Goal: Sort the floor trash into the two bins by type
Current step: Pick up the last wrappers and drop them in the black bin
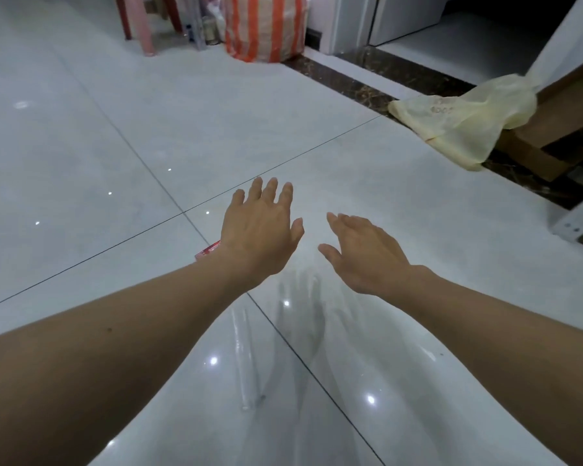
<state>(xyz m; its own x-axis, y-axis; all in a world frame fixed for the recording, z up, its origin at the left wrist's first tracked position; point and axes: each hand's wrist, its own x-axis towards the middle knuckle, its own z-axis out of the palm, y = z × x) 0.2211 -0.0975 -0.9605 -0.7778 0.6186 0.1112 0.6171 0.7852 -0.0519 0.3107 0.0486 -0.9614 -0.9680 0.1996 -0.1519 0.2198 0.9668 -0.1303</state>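
Observation:
My left hand (261,230) and my right hand (364,253) are both stretched out over the glossy white tile floor, fingers apart, holding nothing. A small red-and-white wrapper (206,251) lies on the floor just left of my left wrist, partly hidden by it. A clear plastic straw or tube (244,361) lies on the tiles between my forearms. A crumpled pale yellow plastic bag (465,119) lies at the right by the dark floor strip. No bin is in view.
An orange-and-white striped sack (266,26) stands at the back, with pink chair legs (142,25) to its left. Flattened cardboard (559,119) and a perforated metal bracket (576,220) sit at the right. A doorway opens at the far right.

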